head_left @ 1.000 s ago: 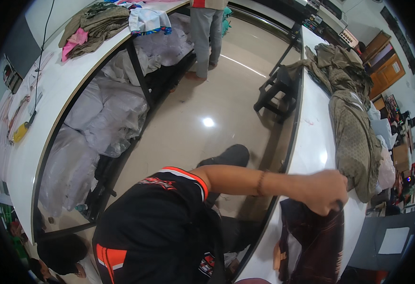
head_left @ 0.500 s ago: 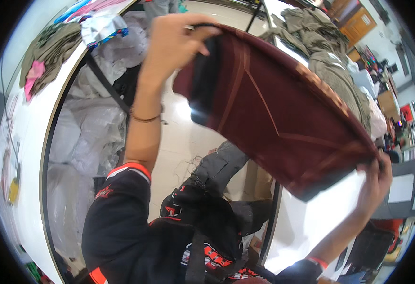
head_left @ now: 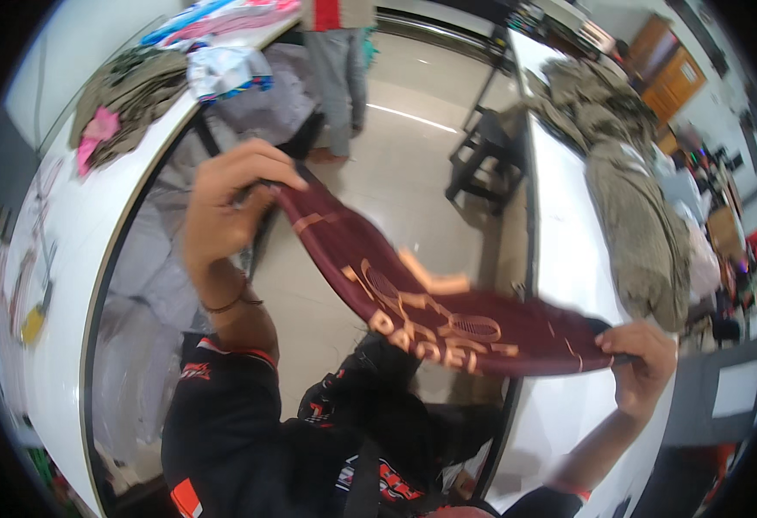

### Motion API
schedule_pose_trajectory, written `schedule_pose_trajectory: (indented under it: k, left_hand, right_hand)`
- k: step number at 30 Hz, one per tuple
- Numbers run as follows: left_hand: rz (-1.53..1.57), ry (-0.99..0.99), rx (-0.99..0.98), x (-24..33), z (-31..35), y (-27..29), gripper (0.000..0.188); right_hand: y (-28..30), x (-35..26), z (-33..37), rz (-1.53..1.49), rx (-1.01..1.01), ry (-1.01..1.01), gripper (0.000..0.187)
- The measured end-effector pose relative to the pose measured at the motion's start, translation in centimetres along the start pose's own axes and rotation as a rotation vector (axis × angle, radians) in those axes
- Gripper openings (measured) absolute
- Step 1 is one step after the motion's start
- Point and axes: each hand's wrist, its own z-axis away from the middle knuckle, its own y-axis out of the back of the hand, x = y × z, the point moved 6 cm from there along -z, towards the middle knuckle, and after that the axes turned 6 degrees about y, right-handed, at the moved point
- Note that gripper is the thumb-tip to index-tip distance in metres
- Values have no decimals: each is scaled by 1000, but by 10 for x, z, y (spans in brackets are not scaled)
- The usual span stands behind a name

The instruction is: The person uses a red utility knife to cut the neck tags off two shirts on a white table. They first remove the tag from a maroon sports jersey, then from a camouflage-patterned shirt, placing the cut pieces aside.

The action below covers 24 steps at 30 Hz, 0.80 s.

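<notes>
A maroon cloth [head_left: 516, 341] with an orange print of rackets and lettering, and dark ends, hangs in the air between my hands. It sags in the middle and looks partly folded over and blurred by motion. My left hand [head_left: 233, 203] pinches its upper left corner between thumb and fingers. At the cloth's other end my right hand [head_left: 642, 358] is closed on the dark corner, lower down and over the white table on the right. Whether the piece is one layer or sewn double, I cannot tell.
White tables stand on the left [head_left: 102, 259] and right [head_left: 564, 242]. Brownish-green garments [head_left: 637, 224] are heaped on the right one, more clothes [head_left: 128, 95] on the left. Clear plastic bags [head_left: 149, 302] fill the space under the left table. A black stool [head_left: 486, 155] and a standing person [head_left: 335, 78] are farther off.
Both hands have come down, the left also moving to the left. The cloth went from spread out to a narrower, sagging strip with its printed side showing. The aisle and a person's legs now show more.
</notes>
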Motion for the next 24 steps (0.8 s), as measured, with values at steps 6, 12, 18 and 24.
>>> schedule_pose_trajectory:
  k: [6,12,18,24]
  left_hand:
    - [349,79,-381,21,-4,-89,53]
    - [413,265,-809,42,18,-173,73]
    - [372,42,-394,-12,35,-171,44]
    - [-88,229,-100,-107,-33,-53,36]
  right_hand:
    - [-56,5,-35,-163,-87,21,35]
    - [-166,9,-62,-198,-296,39,37]
    - [-196,21,-37,-569,-220,-194,46]
    - [-198,50,-17,-491,-378,-249,40]
